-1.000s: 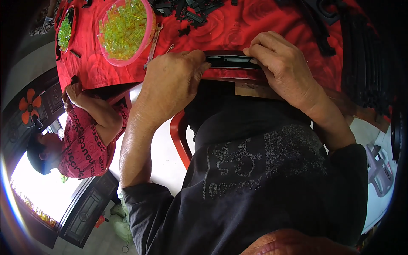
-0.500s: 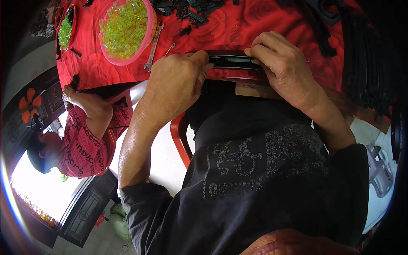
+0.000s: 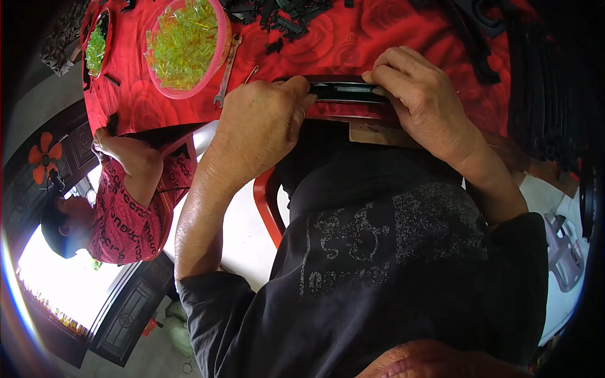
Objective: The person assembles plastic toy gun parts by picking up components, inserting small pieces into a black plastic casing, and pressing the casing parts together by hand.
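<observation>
A long black strip (image 3: pixel 345 89) with a glossy face lies crosswise at the table's near edge. My left hand (image 3: pixel 263 116) is closed on its left part, thumb and fingers bent over it. At the other side my right hand (image 3: pixel 419 94) pinches the strip between thumb and fingertips. A small pale, shiny section shows in the middle of the strip between my hands. Both of its ends are covered by my hands.
A pink basin (image 3: pixel 222 50) of yellow-green clear plastic pieces stands left, near a wrench (image 3: pixel 228 72). Small black pieces (image 3: pixel 283 19) lie at the back on the red tablecloth (image 3: pixel 340 41). Long black strips (image 3: pixel 542 94) are stacked right. Another person (image 3: pixel 126 214) sits left.
My hands and the black strip hold the same place. The other person's arm on the left has shifted slightly.
</observation>
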Demonstrator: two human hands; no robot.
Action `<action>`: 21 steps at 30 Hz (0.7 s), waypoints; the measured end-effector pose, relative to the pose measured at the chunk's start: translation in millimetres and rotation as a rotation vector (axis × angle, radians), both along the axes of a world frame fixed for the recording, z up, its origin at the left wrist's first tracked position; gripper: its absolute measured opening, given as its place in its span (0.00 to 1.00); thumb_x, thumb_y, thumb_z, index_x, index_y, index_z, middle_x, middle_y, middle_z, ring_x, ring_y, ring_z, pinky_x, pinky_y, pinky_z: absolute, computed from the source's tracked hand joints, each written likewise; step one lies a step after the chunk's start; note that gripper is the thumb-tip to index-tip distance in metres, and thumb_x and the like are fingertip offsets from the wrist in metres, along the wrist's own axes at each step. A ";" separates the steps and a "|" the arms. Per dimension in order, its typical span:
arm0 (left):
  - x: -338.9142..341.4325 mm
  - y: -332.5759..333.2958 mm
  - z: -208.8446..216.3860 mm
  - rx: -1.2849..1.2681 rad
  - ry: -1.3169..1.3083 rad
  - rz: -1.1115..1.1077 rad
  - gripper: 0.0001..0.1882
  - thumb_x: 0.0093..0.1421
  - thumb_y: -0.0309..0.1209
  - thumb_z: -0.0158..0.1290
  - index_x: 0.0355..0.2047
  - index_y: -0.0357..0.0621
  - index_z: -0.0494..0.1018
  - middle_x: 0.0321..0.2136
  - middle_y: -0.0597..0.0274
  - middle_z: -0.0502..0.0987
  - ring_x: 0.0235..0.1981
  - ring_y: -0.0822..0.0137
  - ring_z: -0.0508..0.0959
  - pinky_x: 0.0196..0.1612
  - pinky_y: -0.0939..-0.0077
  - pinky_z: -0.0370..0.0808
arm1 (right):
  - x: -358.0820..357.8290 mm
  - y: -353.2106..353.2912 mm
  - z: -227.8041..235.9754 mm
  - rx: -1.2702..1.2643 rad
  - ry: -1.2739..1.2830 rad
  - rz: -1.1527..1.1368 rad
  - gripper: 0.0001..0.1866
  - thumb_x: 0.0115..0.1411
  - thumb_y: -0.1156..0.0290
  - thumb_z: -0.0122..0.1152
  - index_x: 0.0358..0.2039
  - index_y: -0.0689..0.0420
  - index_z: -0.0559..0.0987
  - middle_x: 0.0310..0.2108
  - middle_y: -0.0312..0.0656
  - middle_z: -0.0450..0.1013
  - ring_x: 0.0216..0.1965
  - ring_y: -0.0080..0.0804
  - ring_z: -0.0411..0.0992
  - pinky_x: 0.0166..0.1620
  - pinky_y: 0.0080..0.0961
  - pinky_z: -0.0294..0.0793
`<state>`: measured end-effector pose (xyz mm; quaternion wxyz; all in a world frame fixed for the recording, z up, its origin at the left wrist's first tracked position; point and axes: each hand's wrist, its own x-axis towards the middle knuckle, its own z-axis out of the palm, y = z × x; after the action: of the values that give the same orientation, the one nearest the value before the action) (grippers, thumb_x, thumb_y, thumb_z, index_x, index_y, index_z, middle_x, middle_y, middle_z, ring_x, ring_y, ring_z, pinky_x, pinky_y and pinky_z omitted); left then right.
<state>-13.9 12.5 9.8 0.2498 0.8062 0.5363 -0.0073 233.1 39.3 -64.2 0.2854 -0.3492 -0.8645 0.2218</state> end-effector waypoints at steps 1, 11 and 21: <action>-0.7 1.0 -1.8 -0.006 0.000 0.004 0.08 0.62 0.27 0.60 0.34 0.38 0.72 0.23 0.45 0.75 0.27 0.42 0.78 0.28 0.51 0.71 | -0.1 0.7 1.0 0.002 -0.010 0.002 0.08 0.54 0.85 0.63 0.35 0.61 0.82 0.33 0.39 0.74 0.37 0.33 0.77 0.41 0.29 0.82; 1.7 3.8 -5.8 -0.008 0.013 -0.031 0.07 0.62 0.27 0.59 0.33 0.39 0.72 0.22 0.46 0.76 0.27 0.41 0.78 0.28 0.51 0.71 | 1.0 1.0 -3.4 -0.003 0.009 0.005 0.08 0.53 0.85 0.63 0.34 0.61 0.81 0.33 0.39 0.74 0.37 0.35 0.76 0.42 0.30 0.82; 18.8 -7.1 -12.7 0.005 -0.036 -0.026 0.08 0.62 0.26 0.60 0.31 0.39 0.70 0.23 0.46 0.76 0.27 0.42 0.78 0.28 0.52 0.72 | 16.8 -13.1 -9.0 -0.008 -0.015 0.002 0.09 0.53 0.86 0.62 0.35 0.61 0.81 0.32 0.39 0.73 0.36 0.33 0.76 0.41 0.28 0.82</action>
<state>4.9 5.4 -2.9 0.2575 0.8136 0.5213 0.0055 249.9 26.2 -73.3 0.2775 -0.3512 -0.8661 0.2227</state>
